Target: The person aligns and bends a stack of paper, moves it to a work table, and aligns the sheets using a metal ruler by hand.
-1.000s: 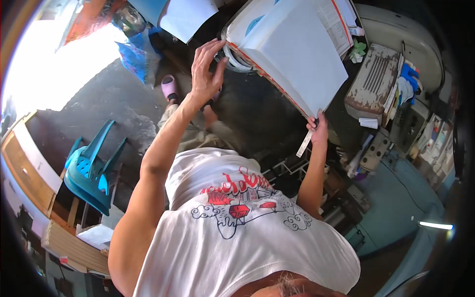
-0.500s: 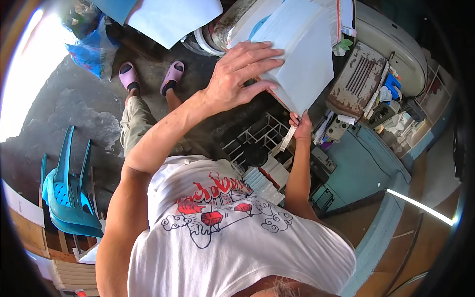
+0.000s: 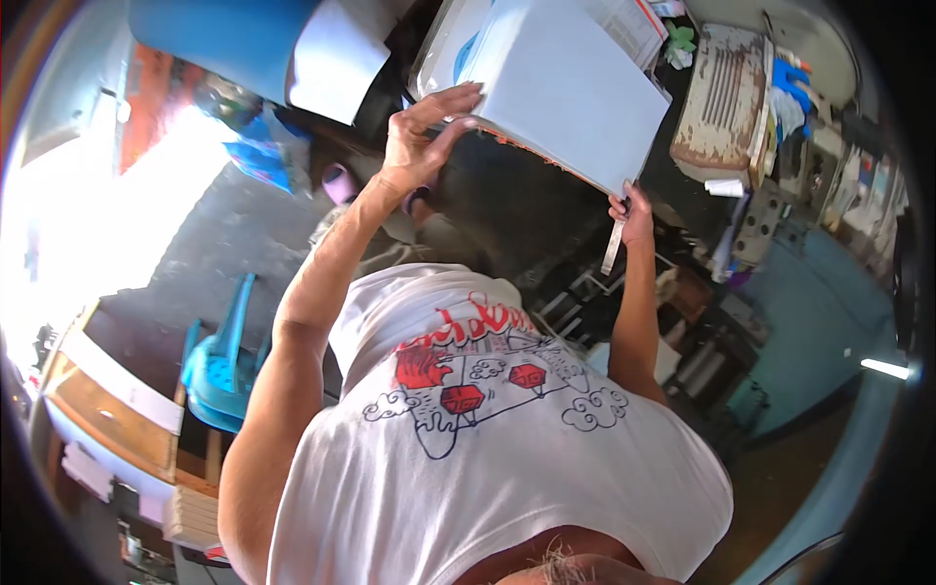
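Observation:
A stack of large white sheets [image 3: 575, 97], with a ragged orange-brown line along its near edge, lies in front of me at the top of the view. My left hand [image 3: 429, 136] grips its near left corner, fingers on top and thumb along the edge. At the near right corner, my right hand [image 3: 634, 214] is closed, with a narrow pale flat strip [image 3: 612, 249] sticking out of it toward me. The strip's exact kind is unclear. Whether the right fingers also pinch the paper is hidden.
A worn metal box [image 3: 723, 102] stands to the right among tools and clutter. A blue plastic chair [image 3: 219, 380] is at lower left. Another white sheet [image 3: 336, 60] hangs by a blue surface [image 3: 219, 34] at upper left. Dark racks sit below the stack.
The stack now lies flatter, its wide white face turned up. My left hand has moved from its upper side to the near left corner. The whole view has shifted and turned.

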Motion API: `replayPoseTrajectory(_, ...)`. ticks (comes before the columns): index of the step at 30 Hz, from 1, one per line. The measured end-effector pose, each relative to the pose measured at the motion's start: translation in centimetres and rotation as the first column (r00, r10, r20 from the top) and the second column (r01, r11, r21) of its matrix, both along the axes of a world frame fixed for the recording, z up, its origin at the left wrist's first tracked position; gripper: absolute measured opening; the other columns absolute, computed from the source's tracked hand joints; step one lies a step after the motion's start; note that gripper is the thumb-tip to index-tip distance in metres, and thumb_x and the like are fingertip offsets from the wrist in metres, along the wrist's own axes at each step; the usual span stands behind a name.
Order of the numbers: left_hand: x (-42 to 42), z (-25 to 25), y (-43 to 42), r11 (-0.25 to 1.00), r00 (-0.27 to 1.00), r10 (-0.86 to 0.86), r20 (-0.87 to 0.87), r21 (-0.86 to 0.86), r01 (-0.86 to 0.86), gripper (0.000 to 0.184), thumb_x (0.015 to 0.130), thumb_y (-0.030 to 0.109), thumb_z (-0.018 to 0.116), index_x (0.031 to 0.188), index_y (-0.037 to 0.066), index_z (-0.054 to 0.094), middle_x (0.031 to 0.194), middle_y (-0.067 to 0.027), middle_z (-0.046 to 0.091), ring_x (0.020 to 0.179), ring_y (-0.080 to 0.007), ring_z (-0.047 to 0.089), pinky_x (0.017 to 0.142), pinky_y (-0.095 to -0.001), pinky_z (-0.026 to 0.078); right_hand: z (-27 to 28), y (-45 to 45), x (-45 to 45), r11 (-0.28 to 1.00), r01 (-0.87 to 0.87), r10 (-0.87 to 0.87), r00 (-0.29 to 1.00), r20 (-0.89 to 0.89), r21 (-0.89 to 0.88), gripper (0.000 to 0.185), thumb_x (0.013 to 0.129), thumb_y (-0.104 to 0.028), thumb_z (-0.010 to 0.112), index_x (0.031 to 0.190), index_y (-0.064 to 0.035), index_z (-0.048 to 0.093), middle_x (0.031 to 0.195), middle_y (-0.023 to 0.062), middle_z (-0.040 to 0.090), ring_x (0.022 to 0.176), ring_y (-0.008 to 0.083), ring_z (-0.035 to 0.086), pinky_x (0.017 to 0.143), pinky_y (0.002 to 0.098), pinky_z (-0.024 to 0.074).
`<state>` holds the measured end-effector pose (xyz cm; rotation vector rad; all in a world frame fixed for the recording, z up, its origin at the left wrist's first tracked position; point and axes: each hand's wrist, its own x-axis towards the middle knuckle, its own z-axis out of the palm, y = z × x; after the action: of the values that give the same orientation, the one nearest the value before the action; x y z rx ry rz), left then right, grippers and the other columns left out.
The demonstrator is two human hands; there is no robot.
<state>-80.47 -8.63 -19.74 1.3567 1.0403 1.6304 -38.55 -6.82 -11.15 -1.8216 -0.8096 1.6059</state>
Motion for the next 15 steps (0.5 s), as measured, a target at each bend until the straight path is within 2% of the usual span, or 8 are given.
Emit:
replayPoseTrajectory(2, -1.2, 2.2, -0.1, 0.935, 0.99, 0.02, 0.138, -0.353, 0.03, 0.039, 0.089, 0.008, 0.064, 0.128, 0.004, 0.059, 0.124, -0.0109, 0.064, 0.121, -0.0229, 0.057, 0.102, -0.0384, 0.045, -0.6, 0.1, 0.4, 1.0, 0.022, -0.022, 0.994, -0.107, 0.0, 0.018, 0.089, -0.025, 0.06, 0.096, -0.0114, 0.052, 0.072, -0.0003, 0.046, 0.052, 0.0074, 0.036, 0.044, 0.021, 0.0254)
replayPoseTrajectory(3, -1.6, 3.4, 0.6, 0.928, 0.979, 0.022, 0.202, -0.368, 0.055, 0.044, 0.092, 0.011, 0.061, 0.135, 0.003, 0.051, 0.129, -0.0123, 0.06, 0.124, -0.0217, 0.054, 0.101, -0.038, 0.045, -0.6, 0.0, -0.1, 0.997, 0.074, -0.071, 0.993, -0.098, 0.023, 0.018, 0.086, -0.025, 0.065, 0.089, -0.0111, 0.053, 0.07, -0.0026, 0.046, 0.049, 0.0052, 0.037, 0.041, 0.0204, 0.0243)
replayPoseTrajectory(6, -1.9, 6.2, 3.3, 0.861, 0.976, -0.029, -0.215, -0.502, -0.085, 0.046, 0.093, 0.033, 0.061, 0.123, -0.002, 0.06, 0.115, -0.0209, 0.066, 0.111, -0.0276, 0.064, 0.092, -0.0354, 0.049, -0.3, -0.1, 0.0, 0.994, 0.109, -0.107, 0.992, -0.069, 0.021, 0.025, 0.082, -0.026, 0.071, 0.086, -0.0103, 0.053, 0.07, -0.0029, 0.044, 0.048, 0.0031, 0.036, 0.04, 0.0187, 0.024)
replayPoseTrajectory(7, -1.5, 6.2, 4.3, 0.859, 0.981, -0.01, -0.191, -0.504, -0.09, 0.051, 0.09, 0.041, 0.061, 0.117, -0.003, 0.063, 0.106, -0.021, 0.069, 0.103, -0.0306, 0.067, 0.088, -0.0366, 0.051, -0.2, -0.2, 0.3, 0.994, 0.106, -0.104, 0.992, -0.068, 0.021, 0.026, 0.081, -0.027, 0.073, 0.086, -0.0102, 0.054, 0.07, -0.0031, 0.044, 0.048, 0.0027, 0.036, 0.04, 0.0183, 0.0236)
replayPoseTrajectory(10, 0.0, 9.2, 6.7, 0.867, 0.795, -0.134, -0.592, -0.458, -0.195, 0.061, 0.076, 0.046, 0.075, 0.114, 0.0, 0.067, 0.1, -0.0165, 0.072, 0.089, -0.0307, 0.071, 0.081, -0.0356, 0.054, 0.5, -0.3, 0.3, 0.995, 0.089, -0.085, 0.993, -0.085, 0.041, 0.029, 0.079, -0.03, 0.076, 0.085, -0.0114, 0.055, 0.069, -0.005, 0.042, 0.048, 0.0016, 0.034, 0.039, 0.018, 0.0215)
replayPoseTrajectory(11, 0.2, 9.1, 7.3, 0.829, 0.799, -0.224, -0.557, -0.54, -0.144, 0.057, 0.07, 0.041, 0.081, 0.109, 0.002, 0.07, 0.096, -0.0139, 0.073, 0.079, -0.0248, 0.072, 0.076, -0.0318, 0.056, 0.6, -0.5, 0.5, 0.996, 0.081, -0.077, 0.993, -0.086, 0.039, 0.029, 0.079, -0.031, 0.076, 0.083, -0.0122, 0.054, 0.067, -0.0058, 0.042, 0.048, 0.0014, 0.034, 0.039, 0.0182, 0.0211)
replayPoseTrajectory(12, 0.3, 8.6, 7.8, 0.836, 0.782, -0.234, -0.578, -0.53, -0.142, 0.057, 0.07, 0.041, 0.081, 0.109, 0.002, 0.07, 0.096, -0.0139, 0.073, 0.079, -0.0248, 0.072, 0.076, -0.0318, 0.056, 0.6, -0.3, 0.7, 0.997, 0.067, -0.063, 0.994, -0.088, 0.041, 0.029, 0.079, -0.033, 0.076, 0.081, -0.0129, 0.054, 0.066, -0.0066, 0.041, 0.048, 0.0012, 0.034, 0.039, 0.0183, 0.0208)
replayPoseTrajectory(15, 0.8, 8.3, 7.8, 0.779, 0.845, -0.273, -0.46, -0.621, -0.087, 0.043, 0.07, 0.026, 0.081, 0.105, 0.003, 0.073, 0.089, -0.0089, 0.074, 0.066, -0.0123, 0.067, 0.062, -0.0266, 0.054, 0.6, -0.6, 1.4, 0.994, 0.033, -0.028, 0.998, -0.056, 0.1, 0.031, 0.08, -0.036, 0.076, 0.081, -0.0143, 0.054, 0.065, -0.0077, 0.041, 0.046, 0.0006, 0.033, 0.039, 0.0179, 0.0204)
